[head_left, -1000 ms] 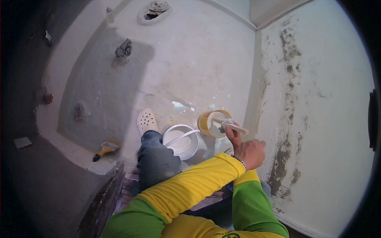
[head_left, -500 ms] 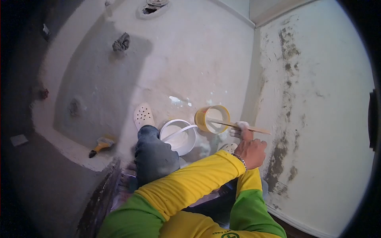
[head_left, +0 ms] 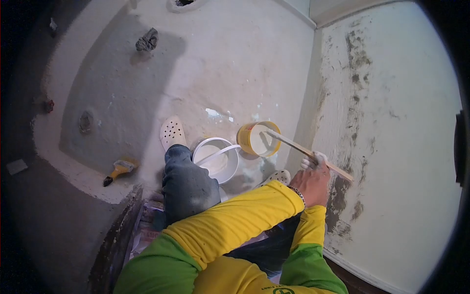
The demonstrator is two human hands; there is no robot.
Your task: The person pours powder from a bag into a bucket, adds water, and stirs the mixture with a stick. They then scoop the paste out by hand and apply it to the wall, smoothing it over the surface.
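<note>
Wooden stick (head_left: pixel 293 144) shifted: lower-right end now farther right and lower, nearer the stained wall (head_left: pixel 401 98); other end now by the far-right part of the yellow tub's opening. Yellow tub (head_left: pixel 245 139) stands on the floor (head_left: pixel 225 83), right of the white bucket (head_left: pixel 234 169), pale mix inside. Stick slants, long axis running upper left to lower right; coated end points up-left at the tub opening, bare tan end points down-right at the wall. Right hand (head_left: pixel 319 159), fingers whitened, closed round the stick past its middle, toward the bare end. Left hand (head_left: pixel 308 187), bracelet (head_left: pixel 297 196) on wrist, crosses over and overlaps the right hand; fingers bent, can't tell how far open or whether they grip anything. White bucket also holds pale stuff; handle lies across its opening. Yellow-handled brush (head_left: pixel 121 169) well apart, on the left. Hidden: palm and thumb of right hand, mostly behind left. Right clog (head_left: pixel 279 176) partly covered by the left sleeve. Hole at top edge cut off. Grey crumpled lump (head_left: pixel 147 40) unclear. Far left too dark to read.
</note>
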